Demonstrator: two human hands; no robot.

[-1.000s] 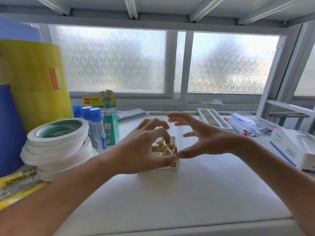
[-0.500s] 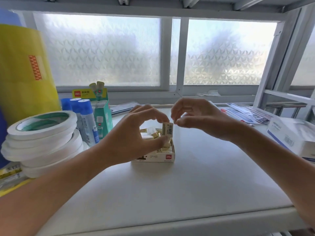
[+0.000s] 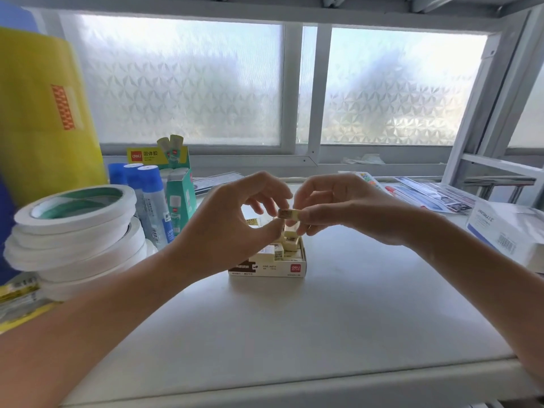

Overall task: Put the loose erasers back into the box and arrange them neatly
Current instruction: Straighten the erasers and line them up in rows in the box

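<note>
Raised above the box (image 3: 268, 267), one eraser (image 3: 290, 213) sits in the right hand's (image 3: 347, 210) pinching grip; left hand (image 3: 223, 228) curled, empty.

Box (image 3: 282, 267): left part of the front wall and most of the interior covered by the left hand (image 3: 223, 231); how many erasers lie inside cannot be counted, nor how they are ordered. Small print on the box front too fine to read.

Held eraser (image 3: 290, 214): only one end shows between the fingertips of both hands; its label is a blur. Right hand (image 3: 347, 213) covers the far rim of the box.

Both forearms run off the bottom edge. Yellow roll (image 3: 44, 113) cut by the left edge (motion-blurred). Tape stack (image 3: 76, 231): lowest rolls hidden behind the left arm. White carton (image 3: 509, 231) cropped at right.
</note>
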